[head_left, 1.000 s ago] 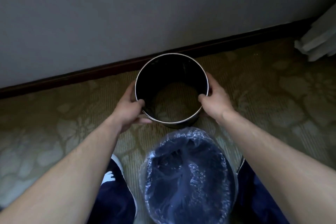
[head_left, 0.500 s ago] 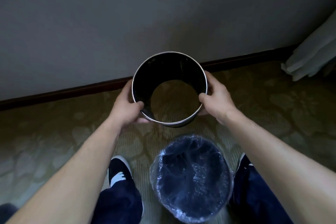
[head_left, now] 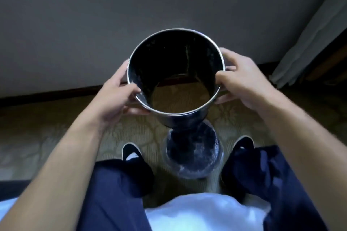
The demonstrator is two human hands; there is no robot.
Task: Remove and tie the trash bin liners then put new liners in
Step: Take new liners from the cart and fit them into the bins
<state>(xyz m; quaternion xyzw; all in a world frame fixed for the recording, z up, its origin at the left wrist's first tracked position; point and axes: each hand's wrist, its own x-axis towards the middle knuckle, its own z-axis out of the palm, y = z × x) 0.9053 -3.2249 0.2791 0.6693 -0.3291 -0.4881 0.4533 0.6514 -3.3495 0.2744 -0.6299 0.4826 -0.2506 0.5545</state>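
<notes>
Both hands clasp the silver rim of the black bottomless outer sleeve [head_left: 159, 62] at frame centre. The left hand [head_left: 120, 92] and right hand [head_left: 242, 82] each have a thumb over the rim and fingers curled outside, and carpet [head_left: 56, 127] shows through the sleeve. Just below, at lower centre between the shoes, stands the inner bin [head_left: 195, 155] with its clear liner [head_left: 187, 171] folded over the rim. So I judge only the sleeve is off, the liner is yet to be pulled and tied, and no fresh liner shows.

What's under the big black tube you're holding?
Below the black tube, the liner-covered inner bin stands on the carpet between two shoes. The tube's lower end hides the bin's far rim. Its inside is too dark.
</notes>
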